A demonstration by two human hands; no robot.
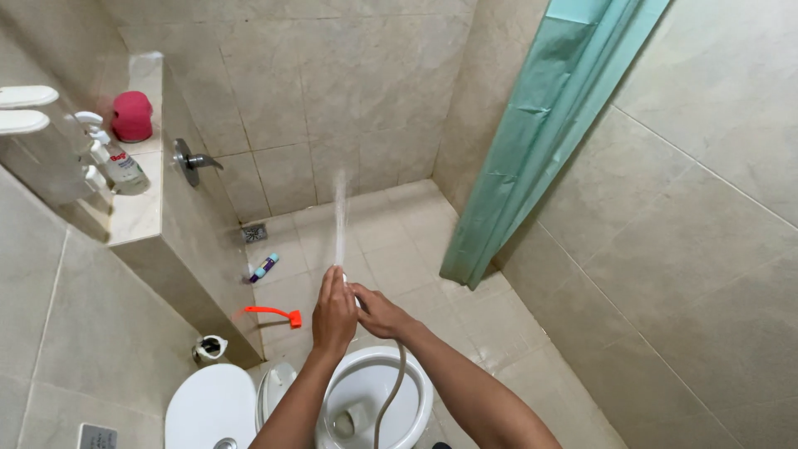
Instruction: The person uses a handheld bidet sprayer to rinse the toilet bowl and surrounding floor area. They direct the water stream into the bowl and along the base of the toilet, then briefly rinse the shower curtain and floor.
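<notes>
My left hand (334, 314) and my right hand (378, 312) meet above the open white toilet bowl (416, 391). Both grip a handheld sprayer head, mostly hidden between the fingers. Its grey hose (391, 395) hangs down over the bowl. A thin jet of water (339, 218) shoots from the hands toward the tiled shower floor (391, 241) and back wall.
A green shower curtain (540, 125) hangs at the right. A tiled ledge (137, 208) on the left carries a spray bottle (116, 158) and a pink object (131, 115). An orange-handled brush (273, 313), a small bottle (263, 268) and a floor drain (254, 233) lie beyond. The raised toilet lid (209, 407) is at lower left.
</notes>
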